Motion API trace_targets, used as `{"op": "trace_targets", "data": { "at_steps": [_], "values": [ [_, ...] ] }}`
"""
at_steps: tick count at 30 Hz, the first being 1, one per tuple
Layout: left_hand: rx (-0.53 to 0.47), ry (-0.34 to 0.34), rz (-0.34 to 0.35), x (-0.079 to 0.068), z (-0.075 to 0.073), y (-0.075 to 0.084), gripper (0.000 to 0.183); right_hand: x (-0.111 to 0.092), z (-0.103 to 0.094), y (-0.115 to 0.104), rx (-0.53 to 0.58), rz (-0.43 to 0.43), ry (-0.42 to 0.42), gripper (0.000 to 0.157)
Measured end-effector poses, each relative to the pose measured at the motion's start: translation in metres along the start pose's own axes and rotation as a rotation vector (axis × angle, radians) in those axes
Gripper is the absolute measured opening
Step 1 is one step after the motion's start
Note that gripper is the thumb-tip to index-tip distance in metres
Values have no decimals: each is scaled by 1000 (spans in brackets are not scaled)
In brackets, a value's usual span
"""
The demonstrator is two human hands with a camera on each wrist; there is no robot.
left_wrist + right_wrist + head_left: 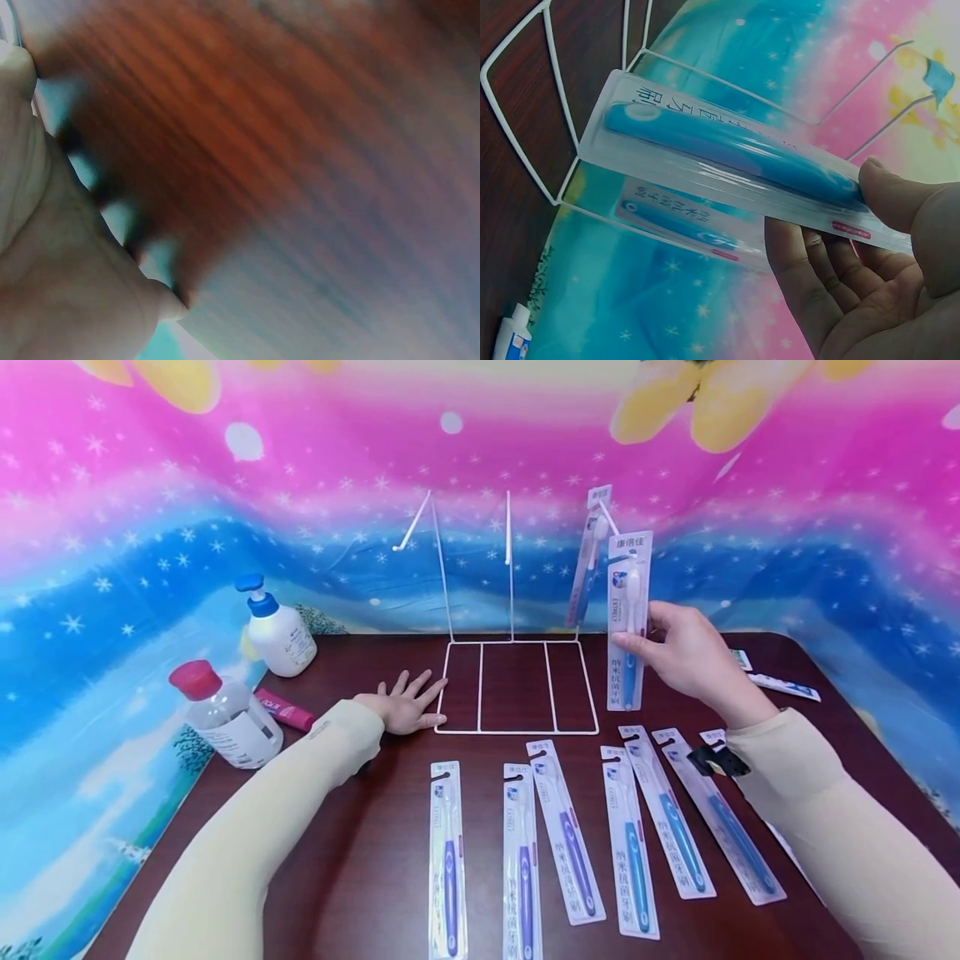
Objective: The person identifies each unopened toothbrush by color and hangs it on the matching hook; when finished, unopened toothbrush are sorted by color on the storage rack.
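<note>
My right hand [688, 650] pinches a packaged blue toothbrush [627, 602] between thumb and fingers, holding it upright by its right edge. The top of this pack is close to the right hook of a white wire rack [517, 732]; whether the hook passes through its hole I cannot tell. Behind it, another packaged toothbrush [584, 572] hangs on that hook. The right wrist view shows the held pack's blue handle [727, 154] near the lens. With fingers spread, my left hand [405, 706] rests on the table, at the left edge of the rack's base.
Several packaged toothbrushes, purple [450, 860] and blue [630, 852], lie along the table front. At the left stand a red-capped bottle [232, 722] and a blue-pump bottle [281, 635], with a pink tube [285, 710] nearby. A toothpaste tube [786, 687] lies at the right.
</note>
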State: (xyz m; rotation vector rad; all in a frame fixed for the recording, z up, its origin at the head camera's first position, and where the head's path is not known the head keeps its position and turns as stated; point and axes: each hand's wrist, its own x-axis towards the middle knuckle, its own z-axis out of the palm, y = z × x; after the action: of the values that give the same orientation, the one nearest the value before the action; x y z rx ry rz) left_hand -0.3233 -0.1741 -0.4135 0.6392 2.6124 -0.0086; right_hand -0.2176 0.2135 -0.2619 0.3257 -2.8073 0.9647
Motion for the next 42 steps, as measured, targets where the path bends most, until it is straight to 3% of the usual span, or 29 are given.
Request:
{"op": "trace_targets", "data": {
  "at_steps": [4,14,20,28,42],
  "values": [
    [13,7,4,-5,-3,4,75,15,4,6,24,27,-5,60],
    [14,7,5,-4,1,4,76,76,9,20,141,119,-41,58],
    [9,6,-2,-7,0,6,74,98,11,26,163,151,-67,59],
    [-30,-1,-7,2,4,-1,79,115,17,32,137,145,-47,58],
    [-21,3,-22,7,8,-4,79,119,19,35,176,159,-54,59]
  ]
}}
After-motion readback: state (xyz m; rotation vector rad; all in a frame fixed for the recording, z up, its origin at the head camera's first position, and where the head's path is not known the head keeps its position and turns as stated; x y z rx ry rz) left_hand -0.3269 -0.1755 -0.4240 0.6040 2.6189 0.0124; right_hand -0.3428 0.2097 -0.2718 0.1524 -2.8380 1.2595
